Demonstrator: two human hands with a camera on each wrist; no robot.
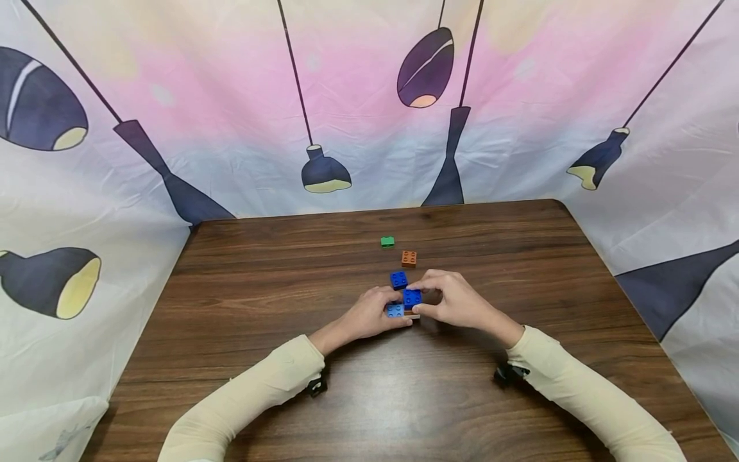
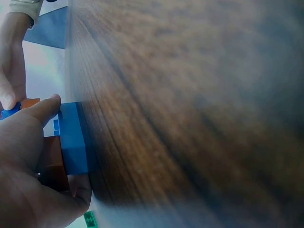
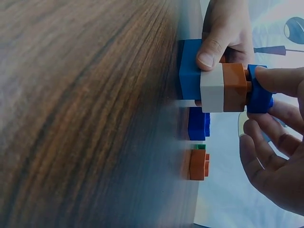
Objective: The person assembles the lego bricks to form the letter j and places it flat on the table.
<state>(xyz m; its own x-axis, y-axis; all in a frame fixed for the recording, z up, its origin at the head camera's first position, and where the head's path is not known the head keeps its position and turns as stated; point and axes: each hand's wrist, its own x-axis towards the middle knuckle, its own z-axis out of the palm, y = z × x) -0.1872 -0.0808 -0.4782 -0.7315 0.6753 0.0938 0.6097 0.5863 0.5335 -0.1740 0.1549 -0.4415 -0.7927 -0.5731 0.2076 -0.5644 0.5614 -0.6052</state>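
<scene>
My left hand [image 1: 369, 313] grips the lower part of a toy-brick build, thumb and fingers on either side of its long blue base brick [image 2: 73, 142]. On that base stand a white brick [image 3: 212, 92] and an orange brick [image 3: 234, 90] stacked above it. My right hand [image 1: 456, 300] pinches a dark blue brick [image 3: 259, 97] at the top of this stack; it sits slightly tilted, with orange studs still showing beneath. Beside it in the head view is a light blue studded top [image 1: 395, 310]. A brown-orange brick [image 2: 53, 164] rests on the base by the left palm.
Beyond the hands lie a loose dark blue brick [image 1: 398, 280], an orange brick [image 1: 408, 258] and a green brick [image 1: 387, 242]. The brown wooden table [image 1: 260, 276] meets a lamp-patterned cloth [image 1: 369, 128] at its back and sides.
</scene>
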